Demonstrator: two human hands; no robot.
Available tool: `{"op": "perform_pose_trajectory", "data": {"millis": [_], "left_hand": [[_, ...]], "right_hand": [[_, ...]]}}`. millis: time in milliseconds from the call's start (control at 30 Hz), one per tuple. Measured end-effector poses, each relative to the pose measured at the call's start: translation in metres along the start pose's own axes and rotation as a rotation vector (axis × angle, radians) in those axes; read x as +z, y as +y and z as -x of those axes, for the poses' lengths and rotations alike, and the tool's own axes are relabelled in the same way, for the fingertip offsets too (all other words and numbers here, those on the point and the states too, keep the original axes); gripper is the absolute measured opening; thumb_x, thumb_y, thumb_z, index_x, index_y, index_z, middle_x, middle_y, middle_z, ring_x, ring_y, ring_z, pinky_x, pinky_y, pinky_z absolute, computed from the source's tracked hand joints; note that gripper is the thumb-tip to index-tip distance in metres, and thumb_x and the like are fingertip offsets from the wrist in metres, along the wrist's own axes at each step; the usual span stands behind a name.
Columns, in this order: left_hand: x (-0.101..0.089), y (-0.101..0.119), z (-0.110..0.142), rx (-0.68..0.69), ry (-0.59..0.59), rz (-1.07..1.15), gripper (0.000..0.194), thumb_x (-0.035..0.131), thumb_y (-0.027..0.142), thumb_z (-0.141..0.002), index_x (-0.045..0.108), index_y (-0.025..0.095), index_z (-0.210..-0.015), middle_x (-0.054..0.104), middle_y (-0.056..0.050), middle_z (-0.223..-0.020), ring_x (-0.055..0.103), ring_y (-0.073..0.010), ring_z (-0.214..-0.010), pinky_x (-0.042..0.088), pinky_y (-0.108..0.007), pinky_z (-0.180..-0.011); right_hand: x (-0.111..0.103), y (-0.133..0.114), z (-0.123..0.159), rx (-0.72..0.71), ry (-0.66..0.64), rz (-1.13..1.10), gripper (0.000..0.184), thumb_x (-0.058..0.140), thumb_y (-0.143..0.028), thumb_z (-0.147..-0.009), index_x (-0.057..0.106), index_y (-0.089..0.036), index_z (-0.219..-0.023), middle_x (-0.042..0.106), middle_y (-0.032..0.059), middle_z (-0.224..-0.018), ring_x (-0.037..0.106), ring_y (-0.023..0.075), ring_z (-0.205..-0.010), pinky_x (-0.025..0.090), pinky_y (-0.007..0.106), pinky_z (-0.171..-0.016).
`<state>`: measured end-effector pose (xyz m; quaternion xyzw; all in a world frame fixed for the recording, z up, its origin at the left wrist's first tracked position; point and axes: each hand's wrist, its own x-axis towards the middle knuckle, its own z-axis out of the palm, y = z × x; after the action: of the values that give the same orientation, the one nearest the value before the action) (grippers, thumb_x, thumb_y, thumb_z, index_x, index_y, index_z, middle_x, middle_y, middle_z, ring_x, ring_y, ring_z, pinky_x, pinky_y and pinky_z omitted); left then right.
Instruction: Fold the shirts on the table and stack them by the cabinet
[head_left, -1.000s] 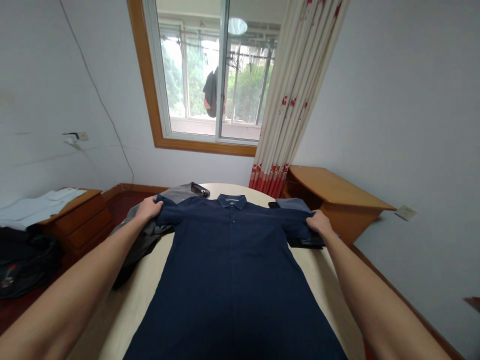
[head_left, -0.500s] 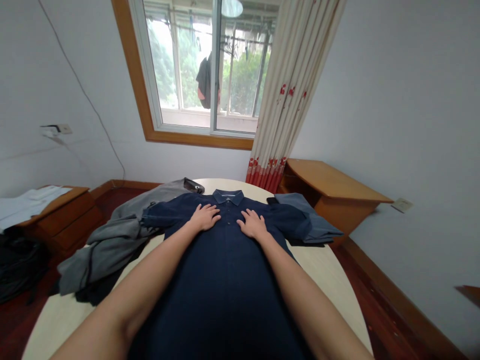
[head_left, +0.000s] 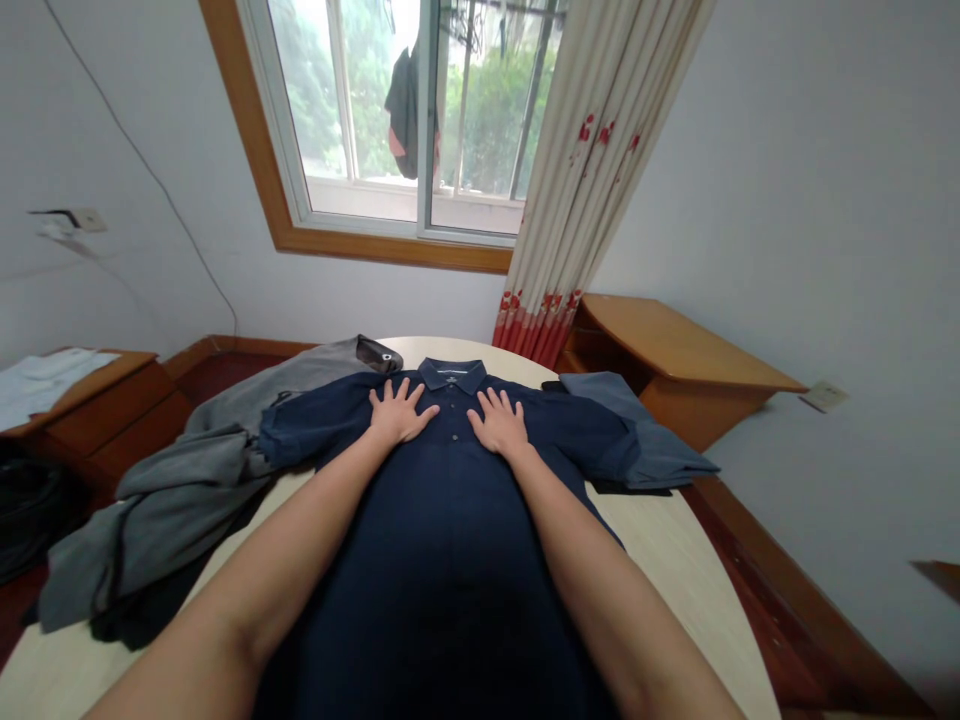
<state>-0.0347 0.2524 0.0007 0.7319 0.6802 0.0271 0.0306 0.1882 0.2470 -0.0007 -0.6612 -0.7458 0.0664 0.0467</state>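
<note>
A navy polo shirt (head_left: 450,500) lies front up and spread out, its collar toward the window and its short sleeves stretched to both sides. Flat on its upper chest, left of the button placket, rests my left hand (head_left: 399,412) with the fingers spread. My right hand (head_left: 500,420) lies on the other side of the placket, fingers also apart. Neither hand grips the cloth. The shirt's lower end falls in dark shadow close to my body.
Under the shirt is a round pale table (head_left: 690,560). Grey garments (head_left: 180,500) are heaped at its left, and folded blue-grey clothing (head_left: 667,450) lies under the right sleeve. A wooden desk (head_left: 675,340) stands beyond, by the curtain (head_left: 592,170). A wooden cabinet (head_left: 112,430) is at the left.
My hands have slid slightly up the chest toward the shoulders, with the fingers spreading wider. The camera view has tilted down and come nearer to the table.
</note>
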Motion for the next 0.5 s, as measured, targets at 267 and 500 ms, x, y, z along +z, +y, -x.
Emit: {"op": "perform_pose_trajectory", "data": {"millis": [267, 500], "left_hand": [[-0.008, 0.006, 0.012, -0.017, -0.016, -0.002, 0.074, 0.023, 0.061, -0.097, 0.028, 0.021, -0.159, 0.016, -0.010, -0.167, 0.008, -0.0381, -0.153, 0.007, -0.064, -0.119], [0.014, 0.049, 0.100, 0.174, 0.108, 0.080, 0.060, 0.021, 0.045, -0.102, 0.035, 0.020, -0.156, 0.028, -0.010, -0.164, 0.022, -0.0301, -0.152, 0.016, -0.058, -0.120]], "right_hand": [[-0.018, 0.012, 0.010, 0.142, 0.013, 0.018, 0.068, 0.021, -0.049, -0.102, 0.026, -0.010, -0.158, 0.017, 0.0097, -0.166, 0.010, 0.0282, -0.154, 0.006, 0.053, -0.123], [0.010, -0.053, 0.081, -0.076, 0.057, -0.107, 0.060, 0.022, -0.042, -0.103, 0.033, -0.014, -0.155, 0.026, 0.0086, -0.164, 0.017, 0.0234, -0.153, 0.009, 0.048, -0.123]]}}
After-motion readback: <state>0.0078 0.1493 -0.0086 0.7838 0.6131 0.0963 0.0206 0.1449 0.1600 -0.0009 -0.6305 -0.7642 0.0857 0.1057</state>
